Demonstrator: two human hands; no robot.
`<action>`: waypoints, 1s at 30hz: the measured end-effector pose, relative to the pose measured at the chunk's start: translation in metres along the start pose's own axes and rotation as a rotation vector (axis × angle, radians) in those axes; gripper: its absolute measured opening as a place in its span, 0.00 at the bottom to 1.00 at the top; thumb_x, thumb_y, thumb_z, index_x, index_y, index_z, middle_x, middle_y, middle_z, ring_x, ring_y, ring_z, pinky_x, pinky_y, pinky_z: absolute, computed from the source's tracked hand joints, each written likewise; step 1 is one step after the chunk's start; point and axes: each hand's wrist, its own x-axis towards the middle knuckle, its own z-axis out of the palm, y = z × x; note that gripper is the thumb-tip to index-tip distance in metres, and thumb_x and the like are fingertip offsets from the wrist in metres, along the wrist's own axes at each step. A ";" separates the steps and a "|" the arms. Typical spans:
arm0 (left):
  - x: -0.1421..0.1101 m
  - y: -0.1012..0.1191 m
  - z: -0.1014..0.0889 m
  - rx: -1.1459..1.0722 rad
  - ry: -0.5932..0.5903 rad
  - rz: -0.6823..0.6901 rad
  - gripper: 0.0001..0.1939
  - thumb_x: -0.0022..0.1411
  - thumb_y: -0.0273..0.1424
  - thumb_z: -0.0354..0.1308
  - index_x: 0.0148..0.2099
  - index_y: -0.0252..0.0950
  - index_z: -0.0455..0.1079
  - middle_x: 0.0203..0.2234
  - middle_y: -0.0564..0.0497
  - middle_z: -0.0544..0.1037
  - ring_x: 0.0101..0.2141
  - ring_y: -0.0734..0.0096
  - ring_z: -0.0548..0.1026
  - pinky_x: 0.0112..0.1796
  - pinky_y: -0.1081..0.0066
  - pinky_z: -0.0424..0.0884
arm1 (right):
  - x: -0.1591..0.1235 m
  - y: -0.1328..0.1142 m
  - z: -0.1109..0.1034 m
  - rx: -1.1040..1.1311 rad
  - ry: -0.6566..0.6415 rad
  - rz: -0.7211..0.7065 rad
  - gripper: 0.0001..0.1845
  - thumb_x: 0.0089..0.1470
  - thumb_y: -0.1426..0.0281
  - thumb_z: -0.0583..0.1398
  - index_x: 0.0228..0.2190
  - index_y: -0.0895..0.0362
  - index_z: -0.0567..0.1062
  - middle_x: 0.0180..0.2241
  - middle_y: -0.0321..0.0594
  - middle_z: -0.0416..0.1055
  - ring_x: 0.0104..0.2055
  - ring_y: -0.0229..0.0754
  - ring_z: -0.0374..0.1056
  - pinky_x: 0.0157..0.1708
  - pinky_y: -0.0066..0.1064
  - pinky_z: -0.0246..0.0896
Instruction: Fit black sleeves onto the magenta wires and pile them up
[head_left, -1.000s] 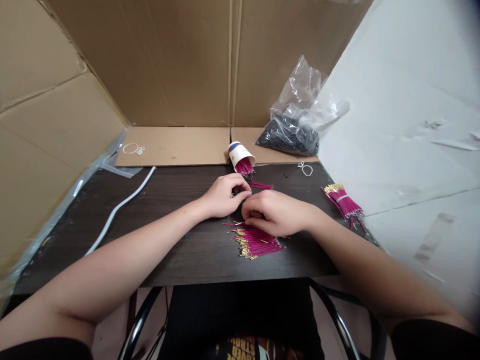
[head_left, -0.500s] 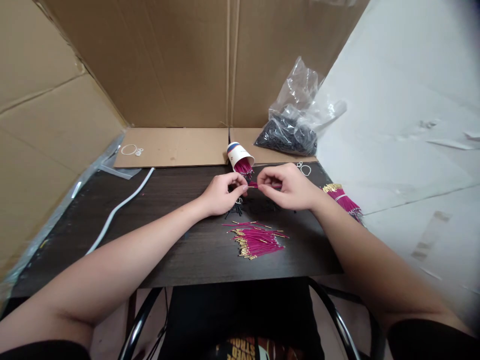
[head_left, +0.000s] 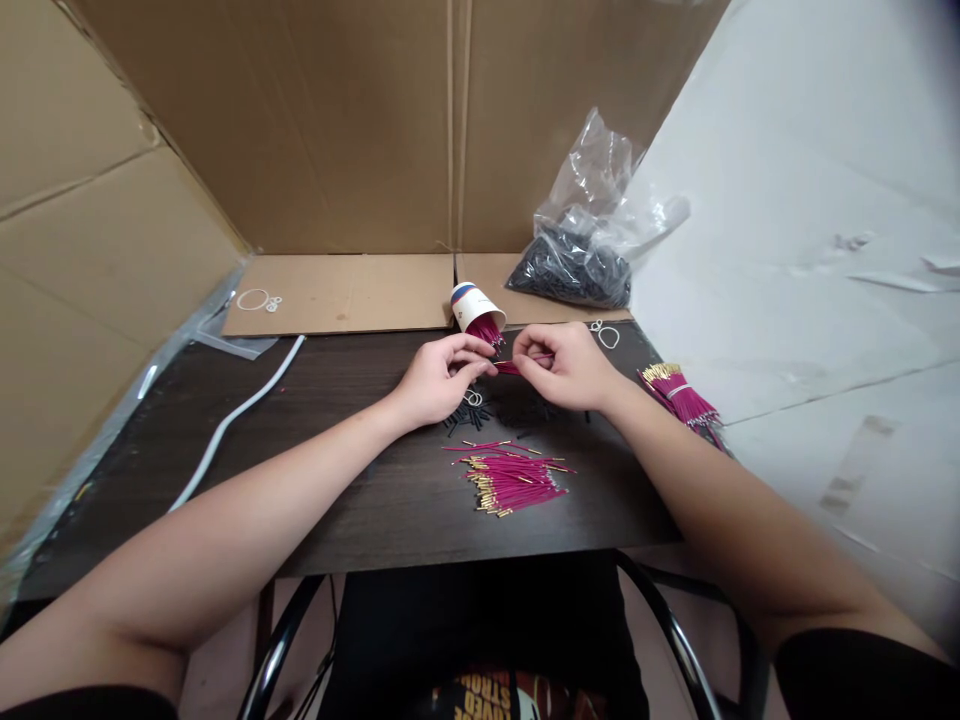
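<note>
My left hand (head_left: 439, 378) and my right hand (head_left: 561, 364) meet over the dark table (head_left: 337, 470), fingers pinched together. Between them my right hand grips a thin magenta wire (head_left: 508, 367); my left fingertips pinch something small at its end that I cannot make out. Just behind lies a tipped paper cup (head_left: 475, 305) with magenta wires spilling out. A loose pile of magenta wires with gold tips (head_left: 514, 478) lies in front of my hands. Small black pieces (head_left: 466, 411) are scattered under my left hand.
A bundled bunch of magenta wires (head_left: 679, 392) lies at the table's right edge. A clear bag of black parts (head_left: 581, 262) stands at the back right. Cardboard walls (head_left: 337, 120) enclose the back and left. A white cord (head_left: 232, 415) runs across the left side.
My right hand lifted off the wire pile, went back toward the cup and now holds a wire against my left fingertips. My left hand stayed nearly in place.
</note>
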 end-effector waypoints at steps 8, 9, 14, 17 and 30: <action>0.002 -0.005 0.001 -0.067 0.022 -0.022 0.13 0.70 0.31 0.72 0.53 0.33 0.78 0.42 0.41 0.89 0.44 0.59 0.89 0.46 0.61 0.83 | 0.001 -0.003 0.001 0.004 -0.030 0.026 0.06 0.61 0.67 0.63 0.33 0.56 0.78 0.21 0.30 0.62 0.25 0.36 0.54 0.33 0.35 0.53; 0.002 -0.006 0.001 -0.066 0.024 -0.020 0.12 0.70 0.30 0.71 0.53 0.32 0.78 0.43 0.41 0.89 0.44 0.59 0.89 0.46 0.61 0.83 | 0.001 -0.003 0.001 -0.002 -0.028 0.029 0.06 0.61 0.67 0.63 0.33 0.56 0.78 0.21 0.30 0.62 0.25 0.36 0.54 0.33 0.35 0.53; 0.003 -0.008 0.000 -0.079 0.022 -0.042 0.11 0.70 0.26 0.69 0.53 0.32 0.77 0.43 0.40 0.89 0.40 0.64 0.88 0.46 0.62 0.83 | 0.001 0.000 0.001 -0.026 0.000 0.015 0.06 0.61 0.67 0.63 0.33 0.56 0.77 0.21 0.29 0.60 0.25 0.36 0.54 0.34 0.35 0.53; 0.003 -0.005 0.000 -0.111 0.016 -0.064 0.10 0.69 0.26 0.70 0.51 0.32 0.76 0.41 0.41 0.89 0.37 0.66 0.87 0.44 0.64 0.82 | 0.000 0.000 0.001 -0.028 0.012 0.000 0.06 0.61 0.67 0.63 0.33 0.56 0.77 0.21 0.29 0.61 0.25 0.36 0.54 0.34 0.35 0.54; 0.002 -0.002 0.001 -0.088 -0.008 -0.047 0.11 0.68 0.28 0.70 0.50 0.34 0.74 0.39 0.44 0.88 0.38 0.65 0.88 0.43 0.64 0.81 | 0.000 0.000 0.004 -0.001 -0.012 0.002 0.07 0.61 0.66 0.63 0.33 0.56 0.78 0.22 0.29 0.62 0.25 0.36 0.55 0.32 0.35 0.52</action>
